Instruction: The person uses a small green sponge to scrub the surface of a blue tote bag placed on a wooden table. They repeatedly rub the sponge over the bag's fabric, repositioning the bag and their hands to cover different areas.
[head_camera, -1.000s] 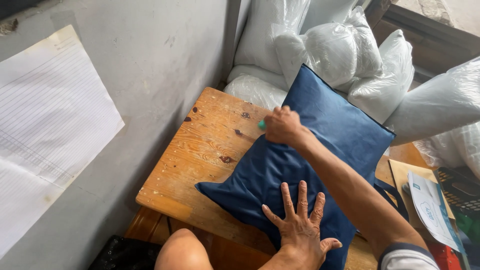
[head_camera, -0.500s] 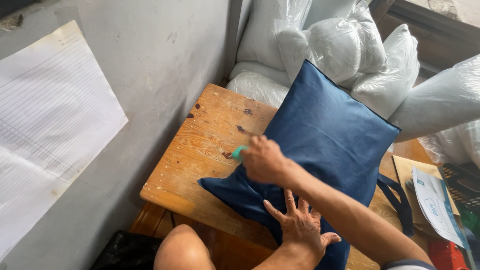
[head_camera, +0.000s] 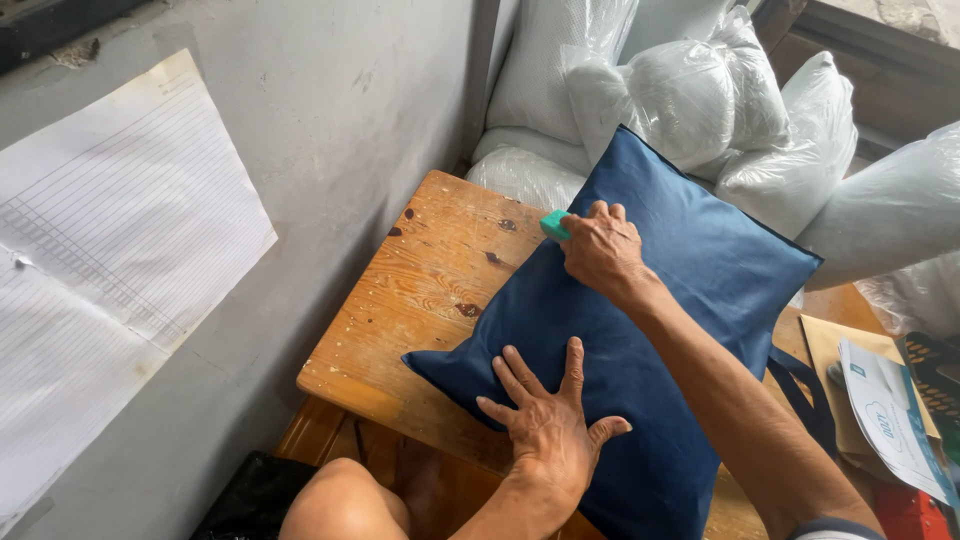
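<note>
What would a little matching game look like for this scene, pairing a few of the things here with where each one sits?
Things:
1. dark blue fabric cushion
2. small teal block
3. lined white paper sheet
4. clear plastic bags of white stuffing

Places:
A. fixed to the grey wall
B. piled behind the wooden table
C. gripped in the right hand at the cushion's edge
D. lying on the table, pressed flat by the left hand

Pairs: 1-D, 2-C, 3-A, 4-B
</note>
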